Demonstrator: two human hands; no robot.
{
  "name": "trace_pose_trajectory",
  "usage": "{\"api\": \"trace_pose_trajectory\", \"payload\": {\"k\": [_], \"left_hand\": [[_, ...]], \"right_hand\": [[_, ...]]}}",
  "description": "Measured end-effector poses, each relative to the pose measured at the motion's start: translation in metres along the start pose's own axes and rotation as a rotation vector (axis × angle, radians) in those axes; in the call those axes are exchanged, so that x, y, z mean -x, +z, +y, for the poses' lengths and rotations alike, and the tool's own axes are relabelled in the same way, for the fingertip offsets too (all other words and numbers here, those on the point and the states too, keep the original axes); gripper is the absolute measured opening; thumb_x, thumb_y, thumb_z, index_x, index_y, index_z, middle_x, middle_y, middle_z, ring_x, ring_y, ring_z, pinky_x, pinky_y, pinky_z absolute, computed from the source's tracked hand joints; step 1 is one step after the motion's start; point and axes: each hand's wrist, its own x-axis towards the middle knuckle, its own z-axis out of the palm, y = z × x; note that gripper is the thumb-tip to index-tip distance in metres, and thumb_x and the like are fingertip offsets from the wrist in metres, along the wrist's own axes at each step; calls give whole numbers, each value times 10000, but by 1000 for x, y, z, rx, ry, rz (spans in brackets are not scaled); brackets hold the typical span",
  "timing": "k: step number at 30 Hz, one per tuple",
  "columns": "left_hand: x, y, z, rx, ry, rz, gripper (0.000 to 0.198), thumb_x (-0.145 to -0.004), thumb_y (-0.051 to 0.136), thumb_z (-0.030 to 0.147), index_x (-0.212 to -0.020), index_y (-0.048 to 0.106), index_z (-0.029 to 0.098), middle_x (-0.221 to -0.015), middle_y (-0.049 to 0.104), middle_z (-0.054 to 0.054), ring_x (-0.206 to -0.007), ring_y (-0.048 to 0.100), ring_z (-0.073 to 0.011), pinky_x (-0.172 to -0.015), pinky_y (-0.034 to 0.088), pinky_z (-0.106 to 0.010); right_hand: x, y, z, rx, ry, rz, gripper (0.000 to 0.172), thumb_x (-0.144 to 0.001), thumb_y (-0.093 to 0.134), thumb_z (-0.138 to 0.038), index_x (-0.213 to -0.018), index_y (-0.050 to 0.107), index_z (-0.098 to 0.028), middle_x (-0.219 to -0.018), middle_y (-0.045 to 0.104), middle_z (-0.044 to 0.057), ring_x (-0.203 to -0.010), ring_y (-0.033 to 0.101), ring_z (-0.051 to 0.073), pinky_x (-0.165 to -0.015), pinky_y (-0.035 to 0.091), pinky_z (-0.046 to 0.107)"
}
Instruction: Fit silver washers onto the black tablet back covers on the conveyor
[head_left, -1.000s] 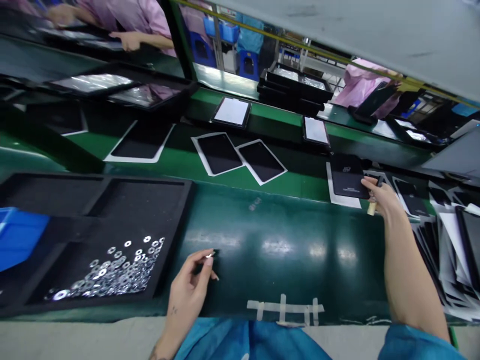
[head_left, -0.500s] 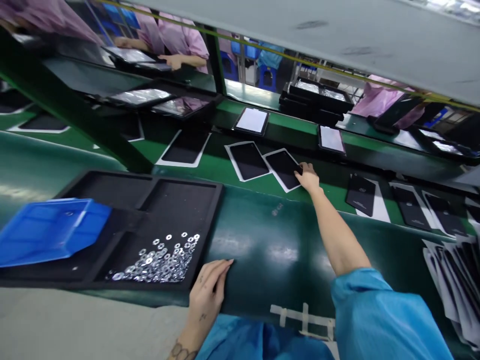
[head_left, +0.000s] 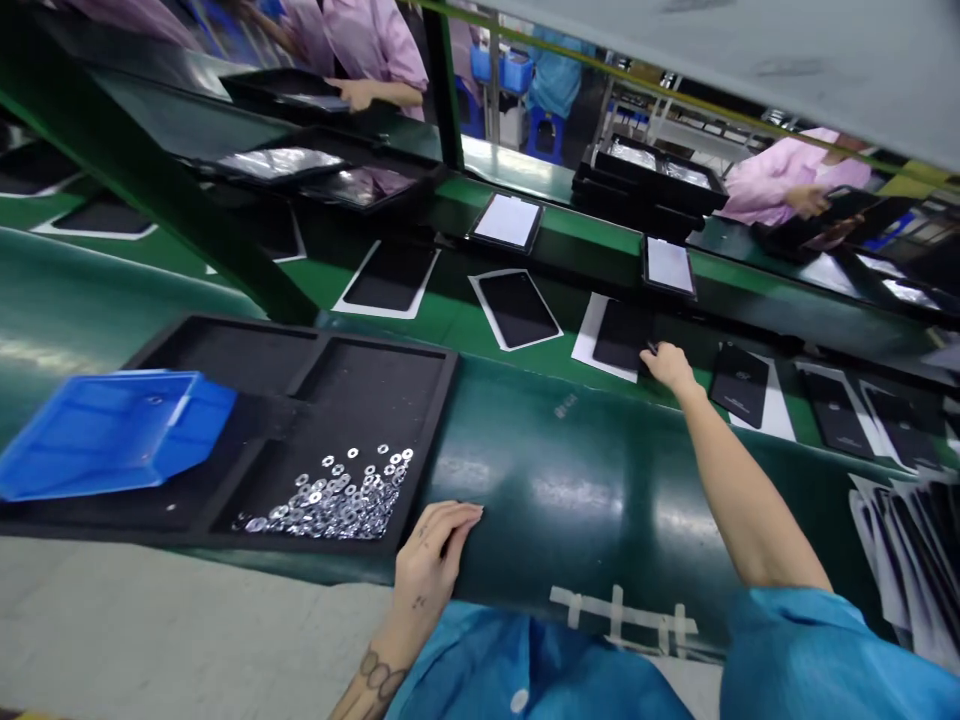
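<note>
My right hand reaches across to the green belt, its fingers closed at the right edge of a black tablet-shaped panel. Part of a white sheet shows beneath that panel, along its left side. To its left, another black panel lies on its own white sheet. My left hand rests on the bench's near edge, fingers extended side by side, with nothing visible in it. Beside it is the black divided tray, where a heap of small metal washers fills the near right compartment.
A blue bin sits tilted on the tray's left part. A green post slants across the left side. Stacked sheets and panels stand at the right. Framed tablets line the far side; co-workers in pink sleeves work beyond.
My right hand has moved right along the belt, and the black panel at its fingers now lies farther right, apart from its neighbour. My left hand stays beside the tray. The camera view has shifted slightly.
</note>
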Motion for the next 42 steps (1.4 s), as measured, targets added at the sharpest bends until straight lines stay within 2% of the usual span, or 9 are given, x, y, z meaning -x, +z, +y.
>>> {"api": "trace_pose_trajectory", "payload": {"k": [4,8,10,13,19,24,28,32,42], "left_hand": [[-6,-4,7,47,-133,-7,224,-1075,634,353,-966,793,239,-1056,820,-75,-986,787,-233,-976,666,-402],[-11,3,15,159,-261,-41,220,-1053,670,411,-1011,769,220,-1019,801,-73,-906,779,-218,-863,665,-345],[-17,7,22,203,-265,-59,205,-1056,665,391,-1002,763,219,-1014,797,-72,-931,777,-220,-862,654,-340],[-35,10,35,241,-204,-98,194,-1059,660,350,-954,758,219,-1014,793,-78,-1009,769,-236,-913,629,-358],[-81,16,48,221,-191,-277,141,-1037,690,337,-1025,772,223,-977,783,-48,-881,724,-199,-825,572,-322],[-99,33,45,233,-229,-420,141,-1014,700,342,-994,751,212,-895,750,-20,-821,679,-182,-814,544,-313],[-110,51,46,139,-205,-507,115,-1011,703,325,-992,762,228,-1005,762,-52,-988,668,-236,-915,533,-375],[-131,73,57,-71,-147,-560,58,-994,746,311,-987,787,270,-1273,709,-67,-1279,549,-320,-1135,419,-530],[-159,95,56,-270,-230,-707,96,-999,753,382,-1020,821,318,-1379,573,-64,-1334,471,-354,-1093,391,-583]], "right_hand": [[23,-39,23,-219,-103,244,539,-990,543,-296,-1488,553,-90,-1068,791,154,-850,733,254,-800,549,336],[87,-99,38,-155,-367,356,181,-923,592,-318,-905,730,-202,-655,636,15,-570,543,183,-624,388,310],[136,-112,34,-34,-517,375,216,-924,616,-350,-763,686,-224,-584,574,5,-524,469,171,-601,321,321],[214,-90,11,65,-719,190,162,-922,683,-380,-858,730,-239,-665,681,26,-531,541,187,-590,330,316],[306,25,-46,289,-999,-451,189,-990,719,-342,-1025,756,-159,-960,800,124,-806,763,280,-657,475,341],[280,35,-28,-259,-959,-588,320,-1053,649,-294,-1357,707,-212,-1062,805,82,-896,761,199,-772,532,285],[210,36,9,-1299,-484,-462,254,-1072,620,-444,-1079,743,-222,-677,622,-44,-486,469,80,-456,368,192],[151,56,42,-2097,-165,-247,182,-917,792,-344,-916,645,-237,-586,393,-105,-427,273,51,-335,214,131],[148,70,51,-2219,-93,-269,189,-887,786,-315,-885,623,-221,-619,398,-95,-439,252,45,-327,231,133]]}}
